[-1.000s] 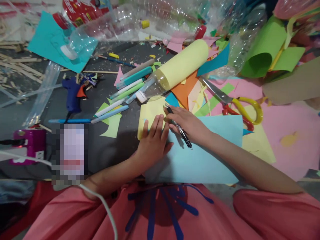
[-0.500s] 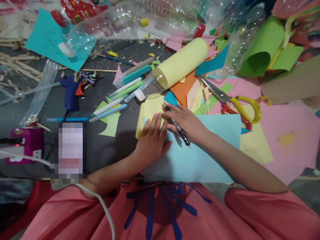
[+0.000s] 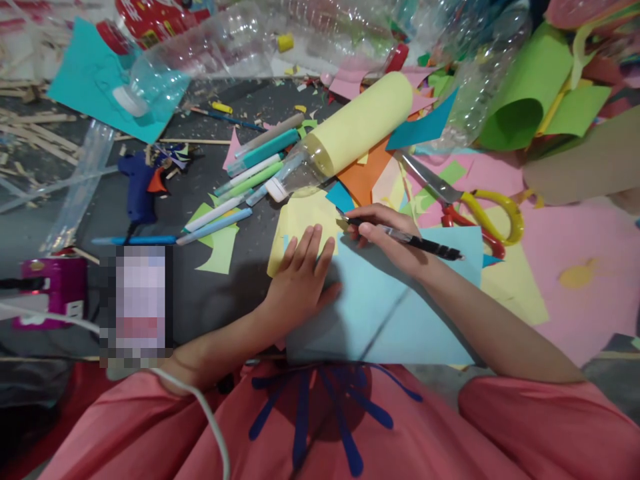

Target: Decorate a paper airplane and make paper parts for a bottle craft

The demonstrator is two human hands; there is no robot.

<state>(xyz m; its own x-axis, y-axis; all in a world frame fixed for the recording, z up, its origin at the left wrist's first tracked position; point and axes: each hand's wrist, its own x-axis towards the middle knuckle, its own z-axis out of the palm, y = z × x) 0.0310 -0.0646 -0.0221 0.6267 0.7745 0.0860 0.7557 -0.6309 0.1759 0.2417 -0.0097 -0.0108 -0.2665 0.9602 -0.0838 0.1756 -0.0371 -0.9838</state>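
1. Left hand (image 3: 300, 283): palm down, fingers extended and spread, grasping nothing; it presses across the yellow paper (image 3: 313, 210) and the left part of the blue paper (image 3: 395, 320).
2. Right hand (image 3: 387, 235): fingers closed around the pen (image 3: 425, 245), above the upper part of the blue paper.
3. Pen: slanted, its tip toward the upper left, over the yellow paper near a blue scrap (image 3: 341, 197); whether the tip touches cannot be told. Its rear end extends past the right wrist.
4. Blue paper: flat at the table's near edge, directly before the person, bordering the yellow paper.
5. Bottle (image 3: 367, 127): on its side beyond the hands, wrapped in pale yellow, white cap toward the lower left, beside the markers (image 3: 257, 175).
6. Scissors (image 3: 495, 210): right of the right hand, blades toward the upper left, handles near the blue paper.
7. Glue gun (image 3: 140, 190): far left of the markers, dark blue with an orange trigger.
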